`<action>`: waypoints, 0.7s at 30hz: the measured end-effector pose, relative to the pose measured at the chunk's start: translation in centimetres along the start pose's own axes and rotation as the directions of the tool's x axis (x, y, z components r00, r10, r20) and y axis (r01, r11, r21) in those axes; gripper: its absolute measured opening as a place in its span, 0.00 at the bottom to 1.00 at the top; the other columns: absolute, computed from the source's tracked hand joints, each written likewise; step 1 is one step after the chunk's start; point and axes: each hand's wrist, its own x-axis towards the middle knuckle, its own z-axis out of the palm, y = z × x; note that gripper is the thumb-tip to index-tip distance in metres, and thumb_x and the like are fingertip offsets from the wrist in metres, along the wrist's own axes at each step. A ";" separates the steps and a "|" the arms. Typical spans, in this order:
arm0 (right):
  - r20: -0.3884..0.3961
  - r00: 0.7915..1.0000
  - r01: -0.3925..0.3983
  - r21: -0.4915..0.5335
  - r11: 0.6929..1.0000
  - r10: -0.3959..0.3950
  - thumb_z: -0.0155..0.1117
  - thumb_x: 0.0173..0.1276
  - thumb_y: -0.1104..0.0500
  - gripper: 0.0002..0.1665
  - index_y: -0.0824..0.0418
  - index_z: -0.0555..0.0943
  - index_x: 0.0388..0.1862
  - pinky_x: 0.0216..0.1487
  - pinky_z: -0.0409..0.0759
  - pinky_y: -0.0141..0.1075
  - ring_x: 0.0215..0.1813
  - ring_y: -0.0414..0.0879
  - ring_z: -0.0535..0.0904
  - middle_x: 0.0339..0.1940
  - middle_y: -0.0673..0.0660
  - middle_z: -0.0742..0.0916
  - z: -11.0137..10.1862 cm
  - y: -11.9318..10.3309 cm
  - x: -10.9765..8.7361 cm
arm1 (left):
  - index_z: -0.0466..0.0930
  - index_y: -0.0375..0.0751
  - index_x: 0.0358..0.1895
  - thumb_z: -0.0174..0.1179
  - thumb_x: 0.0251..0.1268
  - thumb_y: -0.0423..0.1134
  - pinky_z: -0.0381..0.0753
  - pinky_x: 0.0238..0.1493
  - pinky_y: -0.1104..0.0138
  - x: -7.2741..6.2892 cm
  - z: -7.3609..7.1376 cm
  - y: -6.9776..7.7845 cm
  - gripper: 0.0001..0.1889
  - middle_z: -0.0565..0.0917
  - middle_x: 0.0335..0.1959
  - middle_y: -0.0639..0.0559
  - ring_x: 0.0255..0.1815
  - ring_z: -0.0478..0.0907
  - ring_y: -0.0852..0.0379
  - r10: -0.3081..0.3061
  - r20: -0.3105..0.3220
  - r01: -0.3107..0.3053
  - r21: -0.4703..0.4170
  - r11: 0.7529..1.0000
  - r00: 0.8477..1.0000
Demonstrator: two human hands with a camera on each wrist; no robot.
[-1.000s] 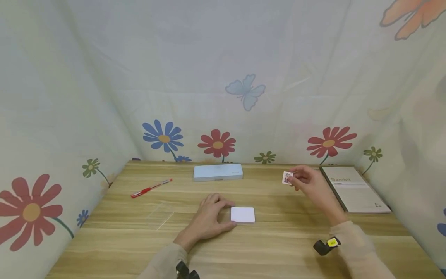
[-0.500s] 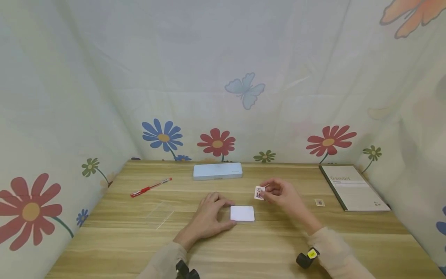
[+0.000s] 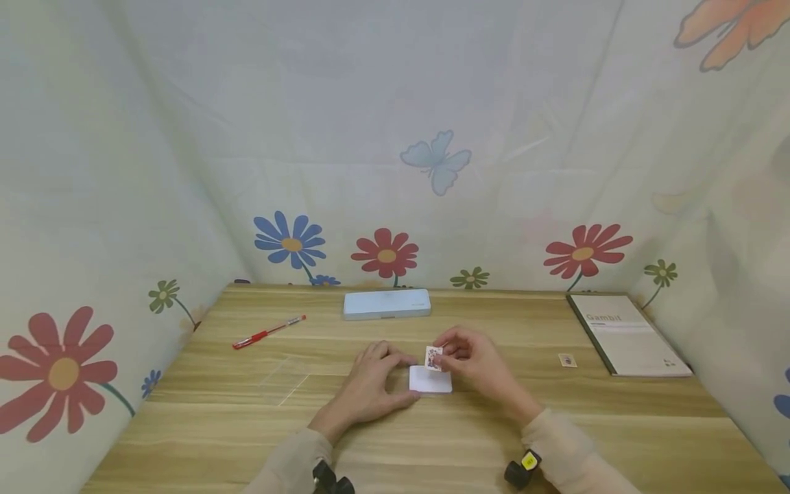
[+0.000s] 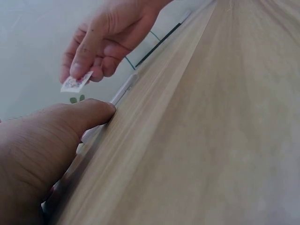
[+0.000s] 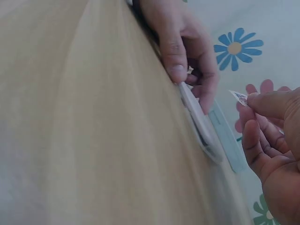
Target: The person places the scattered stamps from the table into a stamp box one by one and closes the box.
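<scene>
From the head view, the left hand rests relaxed on the wooden desk, its thumb against the white pad, seemingly steadying it. The right hand pinches a small sticker just above the pad's far edge. Both wrist views show the sticker lifted clear of the pad.

- Soft, even light is filling the head view, bright and without glare; the wooden table is showing only faint shadows under the hands.
- Towards the edges, away from the table, the flowered cloth backdrop is bending outward, as a wide lens does.
- In both wrist views, the table surface nearest the lens is blurring into pale streaks, and the backdrop beyond the table is looking washed out.
</scene>
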 end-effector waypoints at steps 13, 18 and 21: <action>0.040 0.999 -0.003 -0.056 0.998 0.006 0.79 0.72 0.66 0.10 0.59 0.90 0.49 0.37 0.83 0.31 0.38 0.44 0.85 0.38 0.55 0.91 1.8 0.6 -0.5 | 0.87 0.58 0.66 0.78 0.64 0.63 0.70 0.74 0.46 0.2 0.1 0.1 0.30 0.80 0.61 0.58 0.68 0.72 0.53 0.001 0.003 -0.001 0.009 1.000 1.000; 0.041 0.999 -0.007 -0.080 0.997 0.010 0.81 0.71 0.65 0.10 0.58 0.90 0.48 0.38 0.84 0.32 0.37 0.44 0.86 0.38 0.53 0.92 2.1 0.7 -0.5 | 0.87 0.57 0.66 0.78 0.63 0.62 0.70 0.74 0.47 0.1 0.1 -0.1 0.30 0.80 0.60 0.58 0.68 0.72 0.53 0.002 0.002 -0.002 0.011 1.000 1.000; 0.041 0.999 0.009 -0.118 0.993 -0.005 0.81 0.71 0.63 0.09 0.56 0.90 0.48 0.38 0.85 0.33 0.37 0.43 0.86 0.38 0.50 0.92 2.3 0.8 -0.5 | 0.88 0.57 0.66 0.78 0.63 0.62 0.71 0.72 0.47 0.1 0.2 -0.1 0.30 0.80 0.59 0.59 0.67 0.72 0.53 0.005 -0.002 -0.005 0.010 1.000 1.000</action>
